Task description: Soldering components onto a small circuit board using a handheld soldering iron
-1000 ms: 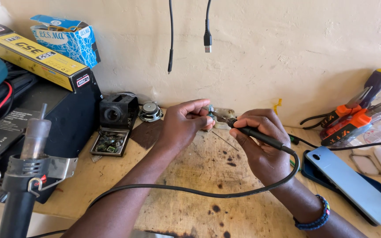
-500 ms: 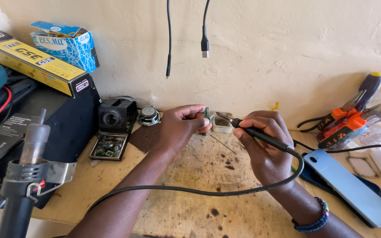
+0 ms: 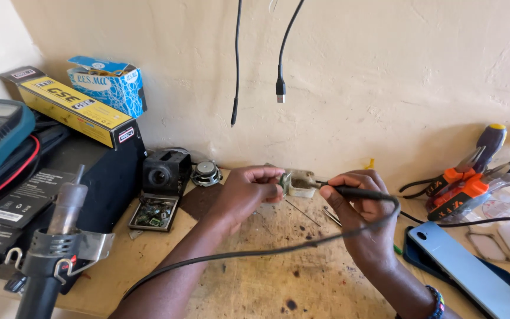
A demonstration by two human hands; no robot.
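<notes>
Left hand [image 3: 246,195] fingers clamped on small metal part [image 3: 300,182], held above scorched surface [image 3: 255,277] right of loose speaker [image 3: 206,173]. Right hand [image 3: 358,204] fingers closed around soldering iron [image 3: 355,192], tip touching part. Joint evidently in progress, not finished.

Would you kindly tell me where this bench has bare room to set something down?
Bare wood lies below both hands, between the heat gun and phone. Crowded: left by the black box, right around the orange tools.
</notes>
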